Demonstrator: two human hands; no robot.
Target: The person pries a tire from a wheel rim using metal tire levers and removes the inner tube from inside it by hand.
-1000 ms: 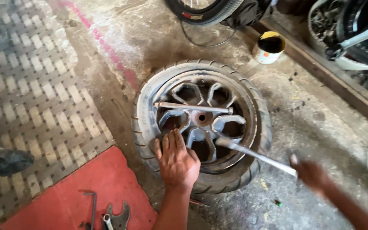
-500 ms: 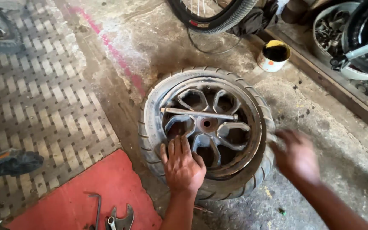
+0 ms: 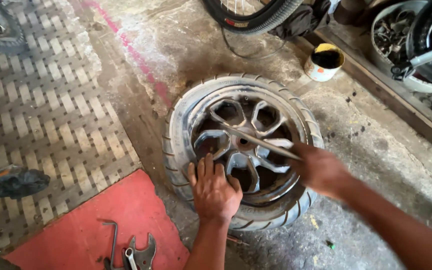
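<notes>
Rough concrete floor carries everything, with a red mat and loose wrenches left of the wheel. That small wheel lies flat, tyre on. On its near rim the left hand presses down, palm flat, fingers spread, grasping nothing. Right of it, the right hand is closed around a metal bar laid across the spokes. It looks like levering work; next, the bar's tip seemingly needs seating at the rim.
</notes>
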